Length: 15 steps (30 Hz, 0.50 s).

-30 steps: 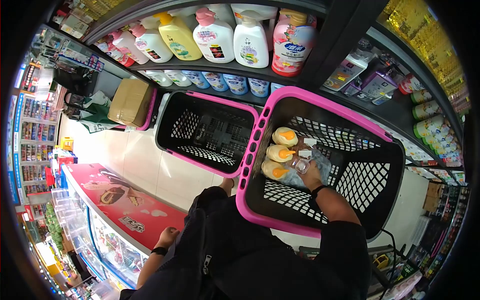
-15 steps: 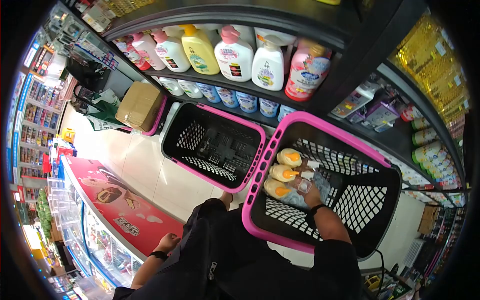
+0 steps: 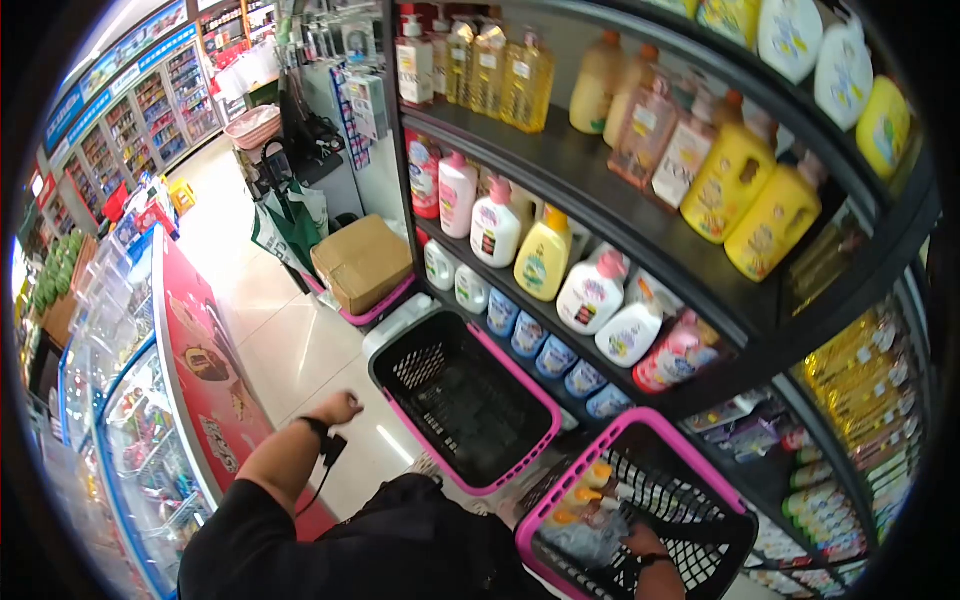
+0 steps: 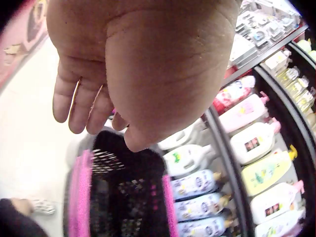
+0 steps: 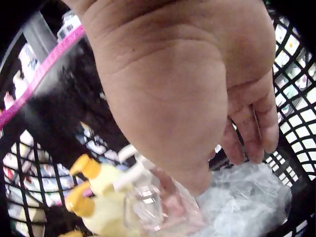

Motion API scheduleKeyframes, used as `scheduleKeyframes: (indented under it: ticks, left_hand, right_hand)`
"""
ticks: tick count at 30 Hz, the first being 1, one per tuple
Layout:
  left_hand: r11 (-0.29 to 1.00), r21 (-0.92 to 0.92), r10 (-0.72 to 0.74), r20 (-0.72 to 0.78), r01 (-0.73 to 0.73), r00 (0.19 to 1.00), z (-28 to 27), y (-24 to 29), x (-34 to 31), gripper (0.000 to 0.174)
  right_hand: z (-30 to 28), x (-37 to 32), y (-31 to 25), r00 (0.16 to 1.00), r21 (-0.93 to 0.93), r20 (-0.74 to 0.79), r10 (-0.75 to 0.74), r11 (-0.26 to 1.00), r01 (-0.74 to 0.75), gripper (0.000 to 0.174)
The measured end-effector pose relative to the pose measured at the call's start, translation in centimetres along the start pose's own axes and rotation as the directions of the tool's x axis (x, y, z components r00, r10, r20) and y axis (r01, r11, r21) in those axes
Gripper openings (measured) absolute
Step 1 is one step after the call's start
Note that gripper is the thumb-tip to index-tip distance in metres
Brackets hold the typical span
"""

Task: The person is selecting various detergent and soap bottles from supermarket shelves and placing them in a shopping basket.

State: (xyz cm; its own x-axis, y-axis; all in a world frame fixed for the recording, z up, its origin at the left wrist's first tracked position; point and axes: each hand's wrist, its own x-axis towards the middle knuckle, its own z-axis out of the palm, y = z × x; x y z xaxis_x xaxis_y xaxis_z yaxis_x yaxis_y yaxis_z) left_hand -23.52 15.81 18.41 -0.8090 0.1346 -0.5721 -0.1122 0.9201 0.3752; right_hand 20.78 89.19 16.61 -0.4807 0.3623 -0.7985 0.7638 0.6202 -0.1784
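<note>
right hand (image 5: 187, 94) in pink-rimmed shopping basket (image 5: 49, 69), thumb at a clear pink bottle (image 5: 180, 210) beside orange-topped bottles (image 5: 106, 212); three fingers slightly apart, can't tell if thumb grips. probably best: hold body, not top; keep plastic bag (image 5: 252, 197) clear. left hand (image 3: 338, 408) empty, fingers loosely bent.

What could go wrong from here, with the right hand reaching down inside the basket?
The right hand is right by the clear bottle, so it might knock it into the orange-topped bottles. The crumpled plastic near its fingers could snag.
</note>
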Motion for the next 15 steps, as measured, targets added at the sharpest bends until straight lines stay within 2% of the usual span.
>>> scheduleKeyframes:
  ticks: [1,2,3,4,5,6,7,8,9,10,12,14,15]
  left_hand:
    - [0.996,-0.024,0.080,-0.084,-0.083,0.993,-3.6,3.0,2.2,0.051]
    - [0.985,-0.029,0.153,-0.268,-0.167,0.951,-6.2,5.2,4.9,0.049]
    - [0.950,0.016,0.294,-0.376,-0.311,0.879,-10.0,8.4,6.7,0.046]
    - [0.932,-0.051,0.298,-0.458,-0.360,0.837,-14.5,13.0,6.1,0.042]
    - [0.908,-0.104,0.297,-0.524,-0.406,0.798,-18.4,16.6,6.3,0.039]
    - [0.840,-0.109,0.333,-0.671,-0.532,0.662,-21.8,20.2,5.5,0.038]
    - [0.817,-0.038,0.400,-0.681,-0.575,0.613,-25.8,22.1,7.3,0.037]
    - [0.748,-0.004,0.404,-0.790,-0.663,0.461,-28.8,24.4,8.1,0.035]
    - [0.745,0.017,0.404,-0.807,-0.667,0.431,-32.3,26.5,8.0,0.036]
    - [0.715,-0.013,0.357,-0.853,-0.699,0.381,-35.0,28.3,8.3,0.038]
    - [0.669,0.083,0.358,-0.907,-0.738,0.222,-40.4,31.6,8.7,0.041]
    - [0.633,0.103,0.338,-0.929,-0.767,0.154,-45.0,34.5,7.7,0.046]
    - [0.670,0.189,0.341,-0.937,-0.718,0.072,-47.2,35.6,8.2,0.051]
  right_hand:
    - [-1.8,-2.0,-0.7,0.995,0.078,-0.074,0.068,0.995,-0.062,0.076]
    - [-3.6,-5.3,-3.1,0.980,0.164,-0.138,0.142,0.979,-0.119,0.077]
    - [-2.8,-3.2,0.4,0.960,0.264,-0.235,0.149,0.961,-0.084,0.074]
    - [-4.7,-7.4,-2.9,0.944,0.348,-0.253,0.210,0.931,-0.114,0.069]
    - [-4.6,-7.9,-2.2,0.924,0.322,-0.348,0.160,0.946,-0.043,0.064]
    - [-4.3,-8.7,-2.1,0.894,0.289,-0.434,0.111,0.957,0.021,0.059]
    - [-4.7,-11.3,-4.4,0.888,0.340,-0.445,0.117,0.939,0.047,0.052]
    - [-4.9,-14.6,-8.5,0.883,0.391,-0.454,0.121,0.917,0.076,0.045]
    - [-3.2,-14.9,-10.2,0.783,0.317,-0.605,-0.141,0.860,0.400,0.033]
    - [-4.2,-19.9,-15.5,0.868,0.371,-0.497,0.002,0.904,0.211,0.045]
    - [-2.6,-23.2,-20.4,0.876,0.486,-0.479,0.064,0.850,0.204,0.044]
    - [0.3,-24.6,-23.0,0.775,0.246,-0.632,0.024,0.954,0.171,0.044]
    - [3.2,-23.5,-22.2,0.699,0.200,-0.715,-0.015,0.954,0.225,0.046]
